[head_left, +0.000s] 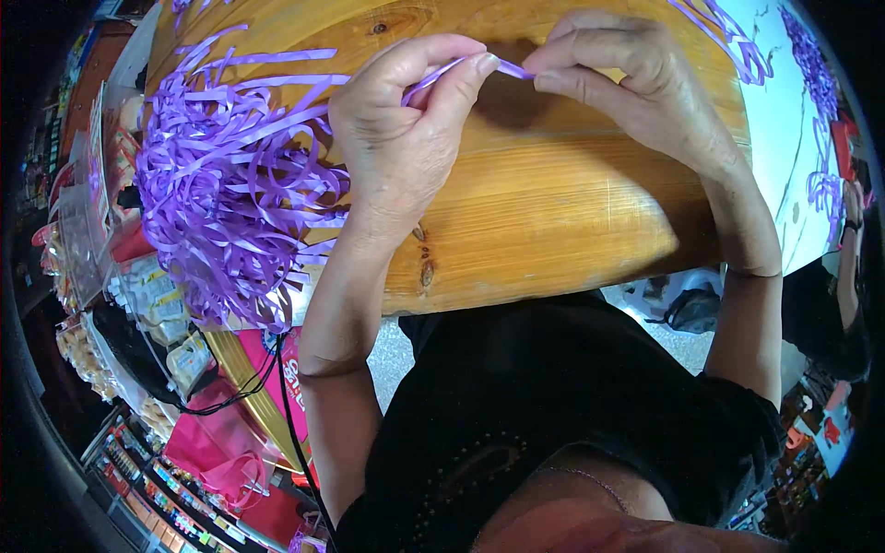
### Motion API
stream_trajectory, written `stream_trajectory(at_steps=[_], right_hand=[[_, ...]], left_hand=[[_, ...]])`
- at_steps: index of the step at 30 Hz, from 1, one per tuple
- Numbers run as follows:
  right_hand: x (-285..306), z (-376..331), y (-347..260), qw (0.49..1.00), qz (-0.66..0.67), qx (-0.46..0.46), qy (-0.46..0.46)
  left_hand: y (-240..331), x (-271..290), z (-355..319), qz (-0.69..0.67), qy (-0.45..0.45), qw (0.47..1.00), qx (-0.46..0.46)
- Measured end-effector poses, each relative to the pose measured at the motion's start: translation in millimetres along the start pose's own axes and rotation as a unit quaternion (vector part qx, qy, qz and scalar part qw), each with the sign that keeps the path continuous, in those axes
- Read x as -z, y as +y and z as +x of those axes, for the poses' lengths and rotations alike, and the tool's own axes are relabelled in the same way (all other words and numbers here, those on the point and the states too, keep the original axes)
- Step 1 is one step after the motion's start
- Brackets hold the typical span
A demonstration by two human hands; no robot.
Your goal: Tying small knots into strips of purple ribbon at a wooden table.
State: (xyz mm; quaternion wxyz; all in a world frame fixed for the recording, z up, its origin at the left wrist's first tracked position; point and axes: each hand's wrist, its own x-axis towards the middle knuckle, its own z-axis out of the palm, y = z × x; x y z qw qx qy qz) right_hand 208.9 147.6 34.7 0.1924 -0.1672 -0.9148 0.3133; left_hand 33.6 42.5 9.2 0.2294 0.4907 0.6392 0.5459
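Between my two hands runs a short stretch of purple ribbon, held above the wooden table. My left hand pinches it between thumb and forefinger, and part of the strip curves back inside that hand. A little to the right, my right hand pinches the ribbon's other side with thumb and fingertips. Just left of my left hand lies a big tangled heap of purple ribbons, its loose strands reaching toward my wrist. Whether the held ribbon is knotted or folded is too small to tell.
The wooden table curves in front of me. More purple ribbons lie at the far right, by a white marbled surface. Another person's arm shows at the right rim. Pink bags and black cords are at the lower left.
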Motion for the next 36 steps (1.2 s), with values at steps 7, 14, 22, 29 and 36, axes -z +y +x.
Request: stream_trajectory(at_steps=[7, 14, 22, 29, 36], right_hand=[[-12, 0, 9, 0.939, 0.330, -0.086, -0.044], [-28, 9, 9, 0.796, 0.555, -0.233, 0.064], [-19, 9, -14, 0.954, 0.274, -0.065, 0.107], [-26, 4, -10, 0.986, 0.017, 0.036, 0.163], [-58, 19, 41, 0.872, -0.048, 0.338, 0.351]], left_hand=[[-14, -8, 3, -0.221, -0.032, 0.973, 0.051], [-11, -17, -8, -0.290, -0.021, 0.956, 0.036], [-22, -19, -7, -0.224, 0.005, 0.974, -0.044], [-7, -19, -14, -0.303, -0.033, 0.945, 0.120], [-7, -16, -9, -0.225, -0.048, 0.968, 0.096]])
